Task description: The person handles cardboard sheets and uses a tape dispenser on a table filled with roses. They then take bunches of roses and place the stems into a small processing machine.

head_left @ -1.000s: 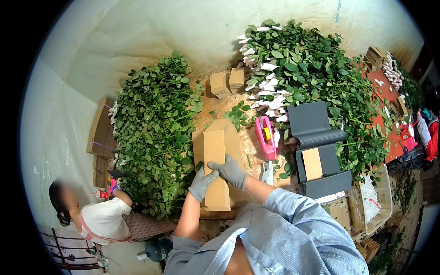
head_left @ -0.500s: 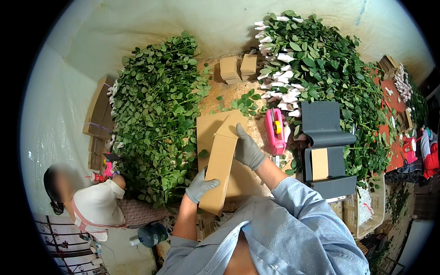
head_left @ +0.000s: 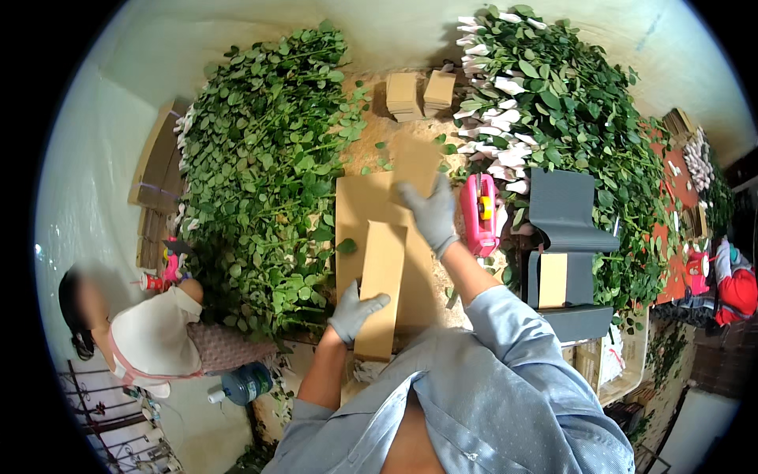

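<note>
My left hand (head_left: 355, 314), in a grey glove, grips a long folded piece of brown cardboard (head_left: 383, 288) near its lower end, thumb on top. My right hand (head_left: 433, 213), gloved alike, has its fingers closed on the lower edge of a small cardboard rectangle (head_left: 416, 162), blurred by motion. That rectangle looks apart from the folded piece. Beneath both hands a larger flat cardboard sheet (head_left: 355, 209) lies on the table. Just right of my right hand stands a pink tape dispenser (head_left: 478, 215) with a yellow core.
Leafy stems (head_left: 260, 182) are heaped at the left; another heap (head_left: 560, 103) with white-wrapped heads lies right. Two cardboard stacks (head_left: 403, 95) stand at the back. A black corrugated holder (head_left: 562, 197) is at right, above a cream crate (head_left: 628, 363). A person (head_left: 154, 332) sits at left.
My right hand has moved up and away from the folded cardboard, carrying the small rectangle. The folded piece in my left hand now stands more upright. The whole view has shifted slightly.
</note>
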Motion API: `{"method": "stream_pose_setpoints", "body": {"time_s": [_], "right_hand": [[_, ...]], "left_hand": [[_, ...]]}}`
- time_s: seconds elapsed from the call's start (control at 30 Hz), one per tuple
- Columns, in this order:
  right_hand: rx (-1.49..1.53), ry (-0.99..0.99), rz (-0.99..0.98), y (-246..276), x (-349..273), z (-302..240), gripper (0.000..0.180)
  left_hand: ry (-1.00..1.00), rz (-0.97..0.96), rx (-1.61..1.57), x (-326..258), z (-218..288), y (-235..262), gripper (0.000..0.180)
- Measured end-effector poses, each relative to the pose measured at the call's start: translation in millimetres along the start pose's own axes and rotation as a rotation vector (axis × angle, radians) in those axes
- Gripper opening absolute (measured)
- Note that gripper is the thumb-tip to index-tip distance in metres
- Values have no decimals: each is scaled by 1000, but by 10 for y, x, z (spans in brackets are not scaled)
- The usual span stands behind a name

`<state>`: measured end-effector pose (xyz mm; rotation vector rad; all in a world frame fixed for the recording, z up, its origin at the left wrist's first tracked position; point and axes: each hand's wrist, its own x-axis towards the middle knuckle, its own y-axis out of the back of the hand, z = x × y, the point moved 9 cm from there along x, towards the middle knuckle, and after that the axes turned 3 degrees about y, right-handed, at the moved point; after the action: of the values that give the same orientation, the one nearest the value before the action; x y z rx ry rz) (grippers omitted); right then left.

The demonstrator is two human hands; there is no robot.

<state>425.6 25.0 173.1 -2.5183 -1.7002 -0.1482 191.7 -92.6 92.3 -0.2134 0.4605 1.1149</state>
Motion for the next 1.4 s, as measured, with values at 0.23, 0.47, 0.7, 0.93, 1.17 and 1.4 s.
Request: {"method": "stream_pose_setpoints", "body": {"time_s": [0.23,0.47,0.7,0.93,1.17,1.4], "right_hand": [[319,-555,-485,-146,-535,184,51],[759,-602,-517,-447,-824,230,53],[628,-445,-490,-585,-662,158,67],[-182,83,-311,-496,-261,-391,112],[92,-446,-669,-147,-68,378,102],[190,-237,-591,-239,419,495,73]], "left_hand": [[-241,332,235,257,499,341,59],[-271,238,437,298,674,89,67],[-211,165,122,512,385,-23,61],[-94,242,109,615,109,10,54],[-537,427,-120,372,1876,660,65],[-488,585,-22,1540,1950,620,80]]}}
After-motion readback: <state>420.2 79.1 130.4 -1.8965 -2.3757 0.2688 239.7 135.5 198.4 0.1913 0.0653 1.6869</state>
